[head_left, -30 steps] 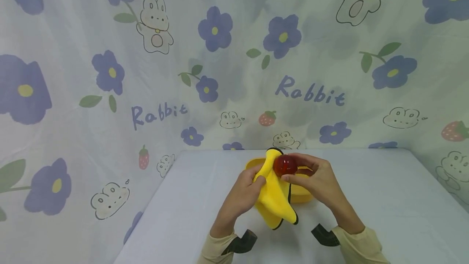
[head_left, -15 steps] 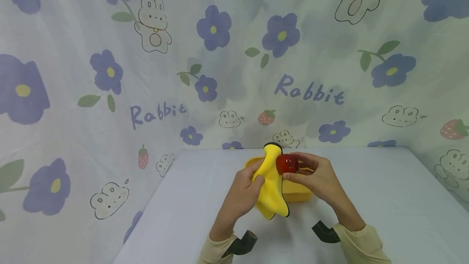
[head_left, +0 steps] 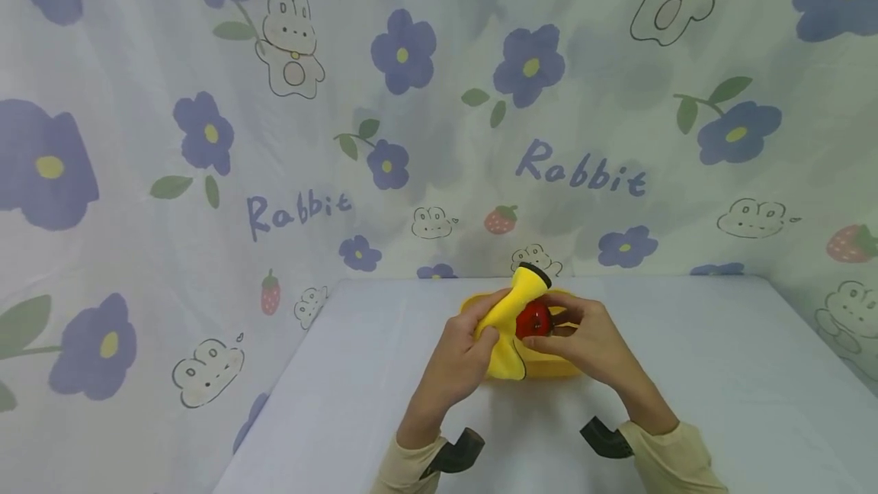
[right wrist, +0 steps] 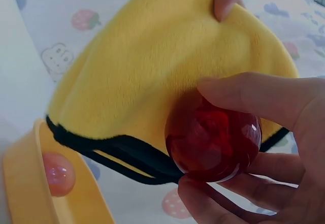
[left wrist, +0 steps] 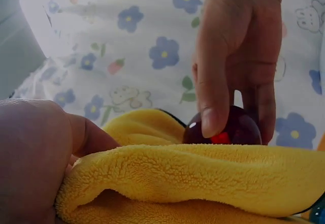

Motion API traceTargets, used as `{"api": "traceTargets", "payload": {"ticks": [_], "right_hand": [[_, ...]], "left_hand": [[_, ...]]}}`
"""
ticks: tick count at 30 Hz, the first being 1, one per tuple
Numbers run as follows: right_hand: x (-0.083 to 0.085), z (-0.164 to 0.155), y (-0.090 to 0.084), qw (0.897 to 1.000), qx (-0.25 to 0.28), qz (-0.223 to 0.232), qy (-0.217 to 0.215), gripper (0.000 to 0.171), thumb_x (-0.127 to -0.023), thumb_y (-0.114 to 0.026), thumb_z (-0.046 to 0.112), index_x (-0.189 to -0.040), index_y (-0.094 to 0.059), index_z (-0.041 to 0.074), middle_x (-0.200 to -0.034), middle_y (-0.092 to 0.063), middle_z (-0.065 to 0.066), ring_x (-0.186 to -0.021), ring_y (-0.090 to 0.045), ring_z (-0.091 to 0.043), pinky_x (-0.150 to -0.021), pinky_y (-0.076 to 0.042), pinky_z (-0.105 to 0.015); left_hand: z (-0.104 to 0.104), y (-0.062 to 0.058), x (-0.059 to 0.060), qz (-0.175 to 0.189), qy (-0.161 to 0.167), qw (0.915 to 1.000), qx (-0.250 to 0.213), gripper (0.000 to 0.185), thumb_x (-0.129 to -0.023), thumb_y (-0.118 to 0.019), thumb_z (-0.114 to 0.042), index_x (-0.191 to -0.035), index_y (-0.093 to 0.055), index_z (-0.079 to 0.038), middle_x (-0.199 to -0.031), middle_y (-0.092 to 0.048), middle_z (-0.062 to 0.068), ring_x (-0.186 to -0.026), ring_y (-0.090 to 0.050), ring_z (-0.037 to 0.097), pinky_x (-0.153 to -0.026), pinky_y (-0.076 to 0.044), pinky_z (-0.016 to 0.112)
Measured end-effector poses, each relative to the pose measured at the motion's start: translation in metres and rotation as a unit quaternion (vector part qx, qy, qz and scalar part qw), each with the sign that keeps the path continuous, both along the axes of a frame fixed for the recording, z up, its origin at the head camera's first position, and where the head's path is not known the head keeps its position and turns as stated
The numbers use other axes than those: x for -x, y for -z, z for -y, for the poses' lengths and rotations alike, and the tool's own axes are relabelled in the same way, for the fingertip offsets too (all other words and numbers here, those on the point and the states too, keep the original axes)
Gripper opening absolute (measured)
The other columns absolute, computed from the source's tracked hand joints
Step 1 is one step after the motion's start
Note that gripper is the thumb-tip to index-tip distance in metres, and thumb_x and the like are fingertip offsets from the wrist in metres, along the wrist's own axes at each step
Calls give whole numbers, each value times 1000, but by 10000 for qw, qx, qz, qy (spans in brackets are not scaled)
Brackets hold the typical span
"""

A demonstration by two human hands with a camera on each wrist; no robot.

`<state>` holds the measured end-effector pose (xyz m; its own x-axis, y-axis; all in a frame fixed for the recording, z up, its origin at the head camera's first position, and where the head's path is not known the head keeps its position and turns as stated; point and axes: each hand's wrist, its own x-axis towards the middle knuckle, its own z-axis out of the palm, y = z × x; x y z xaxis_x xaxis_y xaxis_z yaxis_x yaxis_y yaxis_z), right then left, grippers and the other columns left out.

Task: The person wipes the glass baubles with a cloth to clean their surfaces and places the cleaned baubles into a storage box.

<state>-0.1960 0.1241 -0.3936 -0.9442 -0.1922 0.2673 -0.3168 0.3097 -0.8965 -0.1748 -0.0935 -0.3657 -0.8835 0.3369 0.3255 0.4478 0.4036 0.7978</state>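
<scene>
now our right hand (head_left: 583, 341) pinches a glossy red ball (head_left: 533, 320). our left hand (head_left: 461, 353) grips a fluffy yellow black-edged cloth (head_left: 511, 319) against it, over a yellow plastic bowl (head_left: 559, 366).

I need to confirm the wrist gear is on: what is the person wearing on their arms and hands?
Both hands are bare: the left hand and right hand have no gloves or rings showing. Each arm has a pale beige sleeve ending at the wrist, with a dark wrist mount strapped beside each cuff.

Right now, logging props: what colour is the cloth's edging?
Black, clearest in the right wrist view on the yellow cloth.
</scene>
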Motion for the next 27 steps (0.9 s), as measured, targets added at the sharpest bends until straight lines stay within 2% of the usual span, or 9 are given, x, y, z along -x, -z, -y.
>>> {"api": "traceTargets", "payload": {"ticks": [5,11,17,21,24,27], "right_hand": [[-3,3,-1,9998,26,72,-189,55,-76,-90,25,-122,-68,2,-116,-72,-16,-87,-73,-19,-77,-62,-25],[-6,6,-2,9993,55,-9,-357,55,-76,-90,24,-121,-69,1,-116,-71,-17,-88,-72,-18,-78,-62,-24],[-7,7,-2,9987,95,-198,-451,54,-76,-89,23,-122,-71,3,-116,-72,-16,-88,-72,-19,-81,-62,-26],[-6,6,-1,9968,324,-392,-619,52,-78,-88,19,-124,-70,3,-118,-71,-16,-93,-72,-21,-83,-63,-28],[-6,6,0,9951,509,-488,-690,51,-79,-87,16,-125,-69,2,-120,-70,-17,-96,-71,-22,-85,-62,-28],[-6,6,-1,9939,661,-527,-708,52,-79,-87,13,-125,-67,2,-123,-68,-17,-98,-70,-22,-86,-62,-28]], "left_hand": [[0,2,1,-50,83,9999,56,53,-100,-43,-9,-150,-54,-19,-133,-66,3,-74,-55,12,-69,-54,22],[1,4,5,-179,68,9997,171,51,-101,-42,-10,-149,-55,-20,-137,-66,1,-78,-55,12,-71,-55,21],[3,5,9,-165,76,9996,215,50,-101,-42,-10,-148,-56,-19,-141,-65,0,-88,-57,15,-80,-54,23],[5,5,10,-57,89,9998,186,50,-101,-41,-11,-149,-55,-17,-144,-62,1,-94,-58,15,-87,-54,24],[5,6,11,48,142,9998,101,50,-101,-42,-12,-149,-54,-16,-137,-64,4,-87,-60,14,-82,-55,24],[7,7,13,139,224,9996,45,49,-102,-42,-13,-149,-54,-14,-123,-66,6,-75,-60,14,-72,-56,24]]}}
